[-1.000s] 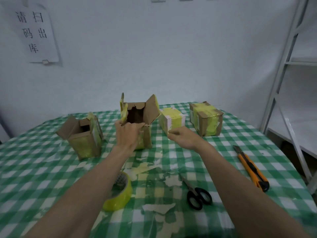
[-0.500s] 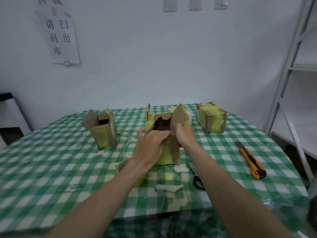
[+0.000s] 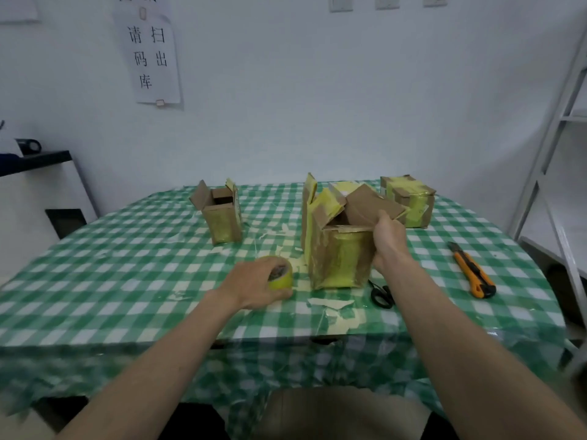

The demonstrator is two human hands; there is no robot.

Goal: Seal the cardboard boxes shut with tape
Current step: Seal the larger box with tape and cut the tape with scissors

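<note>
The open box [image 3: 338,255] stands upright mid-table, flaps up. The right hand [image 3: 389,242] grips its right top edge, thumb over a flap, fingers wrapped down the side, arm reaching straight in. Left of the box, the left hand [image 3: 257,285] curls over the tape roll [image 3: 281,276] on the table [image 3: 127,281], grasping it. Scissors [image 3: 381,295] lie just right of the box; a cutter [image 3: 473,271] farther right; a second open box [image 3: 220,215] far left; a taped box [image 3: 408,200] behind-right
</note>
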